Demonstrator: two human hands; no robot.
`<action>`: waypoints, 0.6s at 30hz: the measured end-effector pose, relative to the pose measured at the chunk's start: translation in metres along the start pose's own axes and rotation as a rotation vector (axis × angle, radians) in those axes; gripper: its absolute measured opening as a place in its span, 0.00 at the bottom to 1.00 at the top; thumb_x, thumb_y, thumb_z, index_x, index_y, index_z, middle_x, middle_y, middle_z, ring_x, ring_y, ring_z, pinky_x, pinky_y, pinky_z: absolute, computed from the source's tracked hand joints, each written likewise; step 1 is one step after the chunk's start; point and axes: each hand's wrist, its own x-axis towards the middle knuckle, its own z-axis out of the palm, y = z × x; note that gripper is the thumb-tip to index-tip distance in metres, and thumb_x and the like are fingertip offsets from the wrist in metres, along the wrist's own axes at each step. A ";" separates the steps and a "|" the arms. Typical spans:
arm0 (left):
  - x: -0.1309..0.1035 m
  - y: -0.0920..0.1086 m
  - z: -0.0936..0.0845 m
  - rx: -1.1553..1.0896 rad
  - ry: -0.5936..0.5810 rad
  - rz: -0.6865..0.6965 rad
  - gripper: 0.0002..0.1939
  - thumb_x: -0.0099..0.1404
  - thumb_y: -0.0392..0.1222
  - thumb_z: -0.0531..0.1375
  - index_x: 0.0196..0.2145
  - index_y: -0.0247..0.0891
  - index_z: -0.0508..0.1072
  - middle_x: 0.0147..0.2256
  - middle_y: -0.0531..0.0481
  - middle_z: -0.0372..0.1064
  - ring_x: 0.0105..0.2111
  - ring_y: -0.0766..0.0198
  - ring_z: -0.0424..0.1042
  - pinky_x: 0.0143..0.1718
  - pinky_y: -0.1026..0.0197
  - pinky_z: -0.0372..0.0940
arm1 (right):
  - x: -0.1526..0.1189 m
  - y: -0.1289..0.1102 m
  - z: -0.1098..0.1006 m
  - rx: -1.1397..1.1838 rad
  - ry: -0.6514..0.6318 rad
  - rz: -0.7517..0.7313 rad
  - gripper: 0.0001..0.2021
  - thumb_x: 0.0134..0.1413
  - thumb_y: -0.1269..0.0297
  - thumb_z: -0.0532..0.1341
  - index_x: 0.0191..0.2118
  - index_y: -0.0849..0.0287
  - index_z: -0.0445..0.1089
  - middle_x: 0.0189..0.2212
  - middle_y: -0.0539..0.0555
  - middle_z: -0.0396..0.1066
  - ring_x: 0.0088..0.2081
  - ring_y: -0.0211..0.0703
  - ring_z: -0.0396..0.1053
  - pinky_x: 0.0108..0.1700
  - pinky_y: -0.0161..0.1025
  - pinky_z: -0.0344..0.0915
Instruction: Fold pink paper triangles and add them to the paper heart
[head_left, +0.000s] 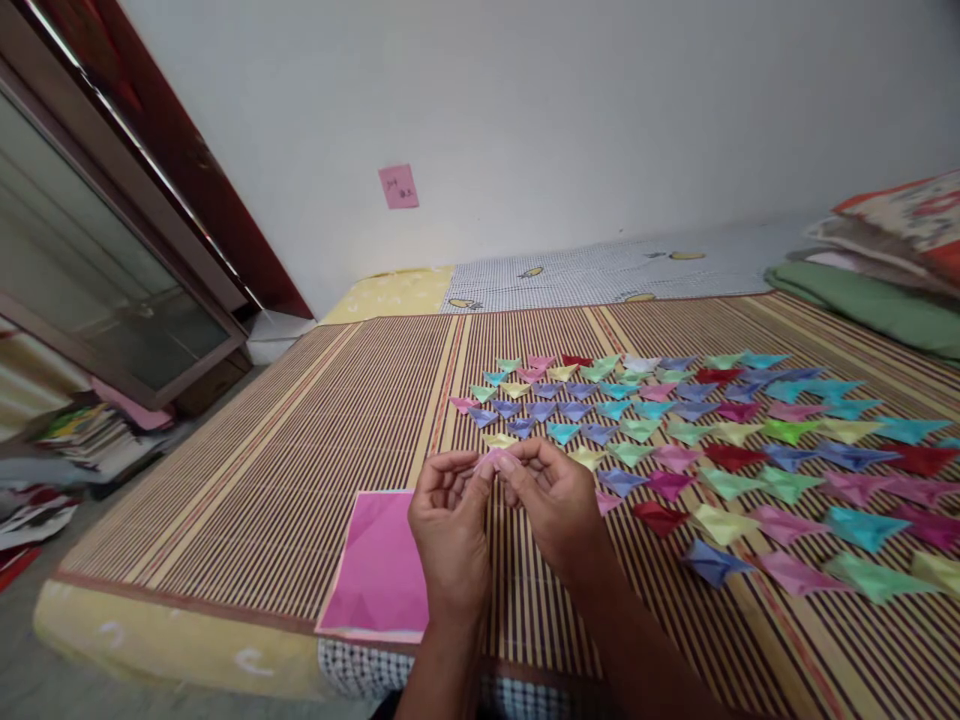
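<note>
The left hand and right hand nearly meet, fingers curled, thumbs close together.

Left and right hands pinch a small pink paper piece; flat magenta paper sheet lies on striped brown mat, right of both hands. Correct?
Wrong side: head view shows the flat magenta paper sheet on the striped brown mat, left of the left hand and right hand. Rest holds.

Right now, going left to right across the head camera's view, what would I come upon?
Stack of books or papers, magenta sheet, left hand, pinched pink paper, right hand, nearest red folded paper, nearest blue folded paper, green folded cloth.
</note>
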 end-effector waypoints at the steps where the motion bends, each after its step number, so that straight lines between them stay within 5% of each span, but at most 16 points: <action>1: 0.000 0.000 0.000 0.002 -0.005 0.001 0.13 0.56 0.38 0.74 0.36 0.37 0.75 0.33 0.52 0.76 0.34 0.66 0.78 0.37 0.66 0.73 | 0.000 0.000 -0.001 -0.006 -0.006 -0.005 0.08 0.58 0.61 0.67 0.32 0.59 0.73 0.20 0.44 0.66 0.23 0.33 0.63 0.27 0.32 0.63; 10: 0.003 0.002 -0.001 -0.004 -0.054 -0.076 0.14 0.55 0.38 0.75 0.37 0.37 0.76 0.34 0.52 0.77 0.36 0.66 0.78 0.40 0.66 0.72 | 0.003 -0.002 -0.006 -0.060 -0.037 -0.027 0.09 0.58 0.60 0.66 0.30 0.59 0.71 0.19 0.44 0.64 0.22 0.34 0.60 0.25 0.32 0.59; 18: 0.009 0.002 -0.001 -0.184 0.023 -0.172 0.17 0.49 0.38 0.76 0.34 0.36 0.77 0.30 0.52 0.77 0.31 0.68 0.76 0.35 0.68 0.70 | 0.011 -0.009 -0.020 -0.148 -0.192 0.046 0.14 0.62 0.54 0.62 0.30 0.58 0.71 0.20 0.46 0.67 0.24 0.36 0.65 0.31 0.35 0.63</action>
